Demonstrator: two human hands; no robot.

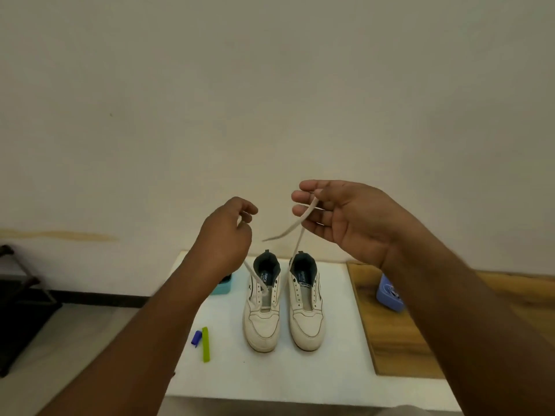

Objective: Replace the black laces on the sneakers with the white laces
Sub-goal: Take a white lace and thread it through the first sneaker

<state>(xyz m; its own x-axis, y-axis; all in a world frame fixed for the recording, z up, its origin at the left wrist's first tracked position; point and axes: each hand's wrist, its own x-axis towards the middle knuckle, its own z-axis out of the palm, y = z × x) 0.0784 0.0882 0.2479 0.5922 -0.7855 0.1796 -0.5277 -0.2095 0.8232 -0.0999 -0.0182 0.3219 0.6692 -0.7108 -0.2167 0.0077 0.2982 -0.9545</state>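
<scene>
Clips: blue clip (196,338) and green clip (205,344) lay on white table (270,373), left of sneakers.
Left hand (226,235): raised, fingers curled, pinching one end of white lace (295,225).
Left sneaker (262,304): lace passed through lower eyelets.
Right sneaker (306,301): unlaced, just beside.
Right hand (339,219): raised, fingers loosely curled, thumb pinning other lace end.

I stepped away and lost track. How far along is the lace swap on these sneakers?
Done: no black laces show on either sneaker.

In hand: one white lace passes through the lowest eyelets of the left sneaker; the left hand and right hand each hold an end up.

Left: lacing that sneaker's upper eyelets, and all of the right sneaker, whose eyelets are bare. No second white lace is visible.
</scene>
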